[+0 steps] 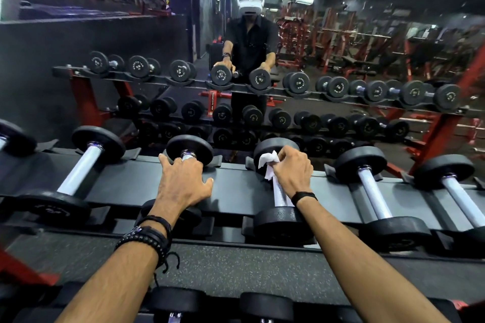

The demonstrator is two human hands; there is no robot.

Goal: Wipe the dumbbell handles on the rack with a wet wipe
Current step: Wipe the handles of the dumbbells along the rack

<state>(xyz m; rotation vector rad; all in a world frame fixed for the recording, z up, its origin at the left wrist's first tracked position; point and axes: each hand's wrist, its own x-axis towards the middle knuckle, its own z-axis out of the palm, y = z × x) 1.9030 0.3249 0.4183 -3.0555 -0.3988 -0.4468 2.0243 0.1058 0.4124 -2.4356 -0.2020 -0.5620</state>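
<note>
Right now the right hand [291, 170] is curling its fingers around the chrome handle [281, 193] of a dumbbell [282, 223] lying on the top tier of the rack [236, 186], and it is pinching a crumpled white wet wipe [267, 164] against the far end of that handle, just beside the far weight head. Part of the wipe is sticking out to the left of the fingers, and the near stretch of the handle is showing bare below the wrist, which is wearing a thin black band [304, 195].

Meanwhile the left hand [183, 181] is lying over the neighbouring dumbbell [190, 148] to the left, fingers spread and only loosely bent, covering most of its handle; the thumb is resting on the dark rack shelf to the right. Whether those fingers are really gripping the bar underneath is hard to tell, since the palm is hiding it. Several dark beaded bracelets [149, 237] are circling the left wrist.

More dumbbells are sitting in their cradles on either side, one to the left [78, 168] and two to the right [372, 191]. Behind the rack a mirror [341, 47] is reflecting the person, leaning forward with a white headset on, along with the rows of weights and red gym frames.
</note>
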